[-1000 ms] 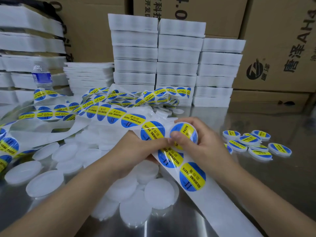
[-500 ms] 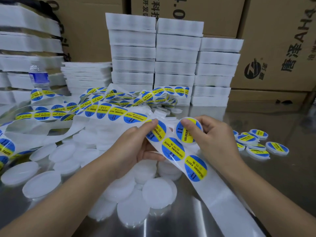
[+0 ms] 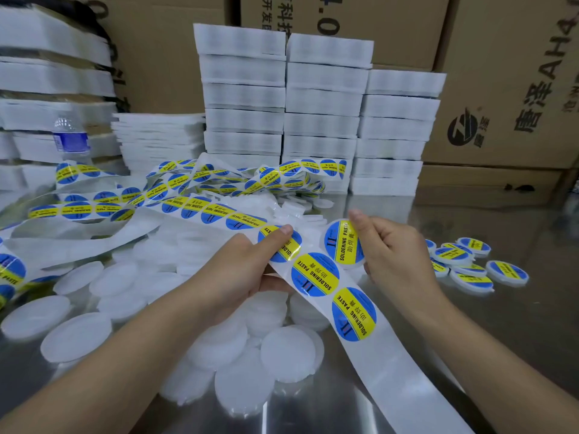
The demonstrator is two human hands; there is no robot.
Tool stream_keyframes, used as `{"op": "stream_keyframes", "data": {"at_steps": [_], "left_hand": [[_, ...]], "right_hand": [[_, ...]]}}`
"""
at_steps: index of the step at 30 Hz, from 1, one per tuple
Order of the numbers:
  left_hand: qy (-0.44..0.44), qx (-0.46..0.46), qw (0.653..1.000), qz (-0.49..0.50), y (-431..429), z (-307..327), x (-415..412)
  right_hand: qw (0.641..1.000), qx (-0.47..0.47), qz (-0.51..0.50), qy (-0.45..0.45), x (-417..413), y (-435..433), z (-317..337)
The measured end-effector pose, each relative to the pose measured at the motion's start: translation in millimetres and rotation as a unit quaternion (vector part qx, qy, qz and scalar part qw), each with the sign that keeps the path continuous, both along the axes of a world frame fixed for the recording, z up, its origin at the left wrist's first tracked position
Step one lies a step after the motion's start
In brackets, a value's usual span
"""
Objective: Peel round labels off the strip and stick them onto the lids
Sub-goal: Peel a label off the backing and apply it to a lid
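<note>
Right hand pinches a labelled lid just right of the strip the left hand grips, finished lids lying farther right, nearer the right hand.

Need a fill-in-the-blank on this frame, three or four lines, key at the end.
The left hand pins the label strip with its ___ on top. The right hand holds a labelled lid reading SOLDERING ___. Finished lids lie on the person's ___ side. The water bottle has a ___ wrapper.
Missing: thumb; PASTE; right; blue.
</note>
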State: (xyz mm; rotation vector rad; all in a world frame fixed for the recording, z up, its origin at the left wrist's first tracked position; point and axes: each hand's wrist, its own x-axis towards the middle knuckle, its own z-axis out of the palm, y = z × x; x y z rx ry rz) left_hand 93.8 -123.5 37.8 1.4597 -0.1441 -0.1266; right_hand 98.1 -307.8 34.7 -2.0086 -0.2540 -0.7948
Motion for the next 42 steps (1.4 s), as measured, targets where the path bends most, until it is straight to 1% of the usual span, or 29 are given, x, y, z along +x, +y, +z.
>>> {"op": "stream_keyframes", "data": {"at_steps": [8,12,15,19,21,26,29,31,32,34,36,37,39,42], "left_hand": [[-0.028,0.010,0.999,-0.046,3,-3,1],[-0.029,0.019,0.999,-0.029,4,-4,4],[-0.015,0.019,1.000,-0.009,4,-6,6],[0.001,0.035,0.999,0.011,4,-8,8],[-0.001,0.049,0.999,0.020,3,-9,9],[-0.017,0.089,0.996,-0.002,6,-10,7],[-0.024,0.100,0.995,-0.010,7,-10,5],[-0.027,0.099,0.995,0.003,7,-10,5],[-0.026,0.096,0.995,0.010,7,-10,5],[-0.025,0.077,0.997,0.019,6,-9,7],[-0.026,0.066,0.997,0.031,7,-8,9],[-0.029,0.065,0.997,0.033,7,-8,9],[-0.035,0.059,0.997,0.029,8,-8,9],[-0.038,0.063,0.997,0.026,9,-7,9]], "right_hand": [[1.000,-0.027,-0.012,0.002,0,0,0],[1.000,-0.017,-0.017,0.001,2,-2,0],[1.000,0.001,-0.015,0.003,3,-4,0],[1.000,-0.002,-0.012,0.006,3,-4,0],[1.000,-0.012,-0.009,0.006,3,-3,-1],[0.999,-0.047,-0.003,-0.002,4,-4,-1],[0.996,-0.083,-0.016,0.010,9,-7,-5],[0.986,-0.153,-0.059,0.033,19,-17,-9],[0.975,-0.197,-0.094,0.051,26,-25,-11],[0.940,-0.273,-0.178,0.100,38,-46,-14],[0.905,-0.327,-0.238,0.132,48,-68,-19],[0.901,-0.317,-0.259,0.145,51,-77,-21],[0.901,-0.253,-0.296,0.190,56,-88,-25],[0.879,-0.230,-0.343,0.238,61,-98,-30]]}}
